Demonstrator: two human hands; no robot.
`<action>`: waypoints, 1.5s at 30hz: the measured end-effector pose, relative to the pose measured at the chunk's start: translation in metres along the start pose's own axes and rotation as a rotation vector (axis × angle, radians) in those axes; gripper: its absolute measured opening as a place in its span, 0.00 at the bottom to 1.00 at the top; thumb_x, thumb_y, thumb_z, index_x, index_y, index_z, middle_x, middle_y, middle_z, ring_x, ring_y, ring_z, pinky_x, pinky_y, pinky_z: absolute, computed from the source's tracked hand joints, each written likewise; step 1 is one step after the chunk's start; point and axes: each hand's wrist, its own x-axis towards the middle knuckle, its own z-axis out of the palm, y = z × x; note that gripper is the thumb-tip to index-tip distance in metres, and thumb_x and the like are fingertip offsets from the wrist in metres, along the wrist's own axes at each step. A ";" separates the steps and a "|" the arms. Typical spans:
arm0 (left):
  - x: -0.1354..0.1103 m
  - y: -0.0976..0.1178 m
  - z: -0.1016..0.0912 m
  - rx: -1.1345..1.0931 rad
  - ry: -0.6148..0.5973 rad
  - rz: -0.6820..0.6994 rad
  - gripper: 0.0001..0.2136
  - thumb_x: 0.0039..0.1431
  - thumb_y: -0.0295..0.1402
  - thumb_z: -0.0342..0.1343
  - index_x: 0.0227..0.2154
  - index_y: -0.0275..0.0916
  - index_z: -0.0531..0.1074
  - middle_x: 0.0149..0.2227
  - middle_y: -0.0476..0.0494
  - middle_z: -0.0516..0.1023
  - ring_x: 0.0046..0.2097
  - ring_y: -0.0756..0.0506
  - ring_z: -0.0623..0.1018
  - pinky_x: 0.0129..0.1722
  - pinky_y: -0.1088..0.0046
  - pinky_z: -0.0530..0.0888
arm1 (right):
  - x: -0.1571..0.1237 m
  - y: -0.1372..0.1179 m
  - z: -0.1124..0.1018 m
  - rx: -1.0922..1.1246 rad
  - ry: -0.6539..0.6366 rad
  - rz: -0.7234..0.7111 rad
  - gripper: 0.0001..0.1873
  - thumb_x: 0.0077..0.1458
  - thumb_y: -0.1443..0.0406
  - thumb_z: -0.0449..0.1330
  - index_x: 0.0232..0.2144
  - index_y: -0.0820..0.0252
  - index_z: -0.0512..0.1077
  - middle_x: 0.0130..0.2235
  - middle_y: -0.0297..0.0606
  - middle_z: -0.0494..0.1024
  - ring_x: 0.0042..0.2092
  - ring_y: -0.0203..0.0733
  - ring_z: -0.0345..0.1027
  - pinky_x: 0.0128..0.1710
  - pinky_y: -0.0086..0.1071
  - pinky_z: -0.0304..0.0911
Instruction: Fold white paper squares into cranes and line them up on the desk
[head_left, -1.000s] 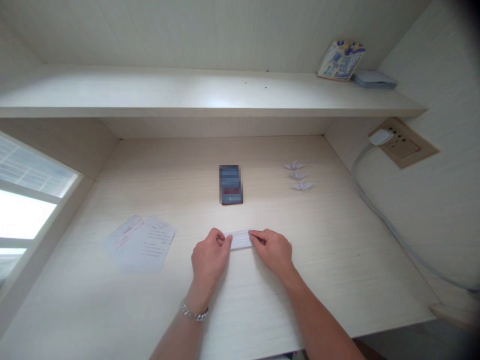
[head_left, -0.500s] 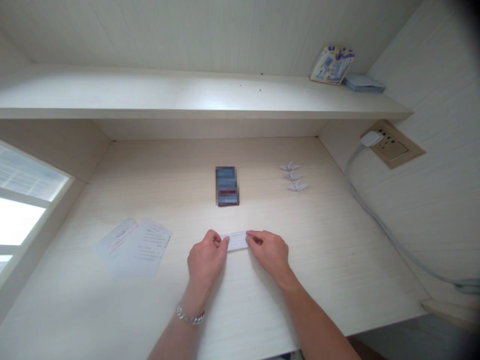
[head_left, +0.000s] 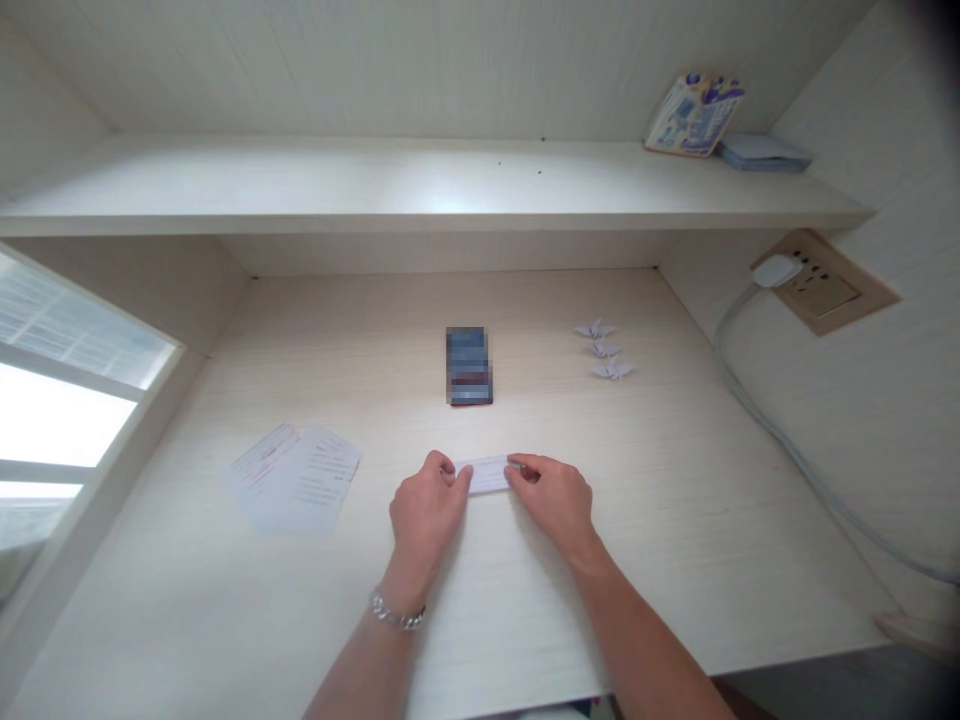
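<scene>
A small folded strip of white paper (head_left: pixel 488 474) lies flat on the pale wooden desk (head_left: pixel 675 520), near its front middle. My left hand (head_left: pixel 425 512) pinches the strip's left end with fingers curled. My right hand (head_left: pixel 555 497) presses and pinches the right end, fingers bent down onto it. A silver bracelet (head_left: pixel 396 612) is on my left wrist.
A phone (head_left: pixel 469 365) lies behind the strip. Three small folded paper cranes (head_left: pixel 604 350) sit in a row at the back right. Printed paper sheets (head_left: pixel 294 477) lie at the left. A shelf (head_left: pixel 420 185) carries a packet (head_left: pixel 694 112). A cable (head_left: pixel 780 430) runs from a wall socket (head_left: pixel 821 285).
Both hands stay on the paper strip with barely any change in grip. The view has shifted slightly as my head moved.
</scene>
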 end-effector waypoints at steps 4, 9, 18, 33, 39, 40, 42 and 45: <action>-0.002 0.001 0.000 0.011 0.010 -0.011 0.12 0.53 0.48 0.49 0.31 0.46 0.67 0.28 0.51 0.78 0.30 0.43 0.75 0.25 0.72 0.58 | 0.000 0.001 0.001 0.006 0.009 -0.017 0.12 0.49 0.58 0.55 0.36 0.43 0.76 0.30 0.27 0.79 0.33 0.40 0.71 0.32 0.31 0.60; -0.006 0.001 0.003 0.044 0.091 0.037 0.12 0.55 0.46 0.48 0.32 0.44 0.67 0.30 0.49 0.76 0.33 0.44 0.73 0.26 0.72 0.58 | 0.000 0.003 0.003 0.016 0.022 -0.038 0.12 0.50 0.58 0.56 0.36 0.43 0.76 0.30 0.27 0.79 0.33 0.40 0.71 0.32 0.31 0.59; -0.013 -0.001 0.004 0.114 0.184 0.206 0.12 0.58 0.43 0.46 0.30 0.44 0.70 0.34 0.46 0.73 0.39 0.44 0.69 0.27 0.72 0.59 | -0.001 0.014 0.010 -0.018 0.158 -0.142 0.11 0.49 0.57 0.59 0.37 0.46 0.75 0.35 0.33 0.73 0.35 0.40 0.68 0.31 0.31 0.59; -0.013 -0.005 0.006 0.121 0.190 0.268 0.12 0.60 0.42 0.44 0.33 0.43 0.70 0.35 0.46 0.73 0.40 0.44 0.70 0.27 0.72 0.62 | -0.052 -0.008 0.040 -0.238 0.163 -0.679 0.21 0.57 0.65 0.53 0.52 0.66 0.64 0.51 0.50 0.67 0.52 0.50 0.56 0.52 0.42 0.57; -0.010 -0.035 -0.002 -0.119 0.186 0.411 0.09 0.60 0.34 0.45 0.34 0.39 0.70 0.34 0.44 0.73 0.37 0.46 0.72 0.39 0.69 0.69 | -0.064 -0.005 0.044 -0.204 0.106 -0.624 0.26 0.57 0.60 0.53 0.55 0.65 0.61 0.57 0.50 0.61 0.58 0.52 0.50 0.56 0.44 0.53; -0.013 -0.040 -0.003 -0.154 0.203 0.432 0.09 0.60 0.32 0.45 0.35 0.38 0.70 0.35 0.43 0.73 0.39 0.45 0.72 0.41 0.68 0.69 | -0.064 -0.004 0.044 -0.196 0.107 -0.626 0.26 0.57 0.60 0.53 0.55 0.65 0.60 0.57 0.49 0.61 0.58 0.52 0.50 0.56 0.45 0.53; -0.021 -0.044 -0.001 -0.188 0.225 0.514 0.10 0.59 0.28 0.45 0.38 0.39 0.70 0.41 0.41 0.72 0.45 0.44 0.71 0.46 0.65 0.68 | -0.063 -0.003 0.045 -0.183 0.113 -0.632 0.25 0.57 0.60 0.52 0.55 0.65 0.61 0.57 0.49 0.61 0.58 0.53 0.50 0.56 0.45 0.53; -0.036 -0.043 0.007 -0.145 0.120 0.702 0.17 0.56 0.23 0.45 0.48 0.39 0.67 0.48 0.41 0.71 0.50 0.42 0.67 0.50 0.62 0.66 | -0.063 -0.002 0.046 -0.174 0.111 -0.636 0.24 0.58 0.61 0.51 0.55 0.65 0.61 0.57 0.50 0.61 0.58 0.53 0.50 0.56 0.46 0.53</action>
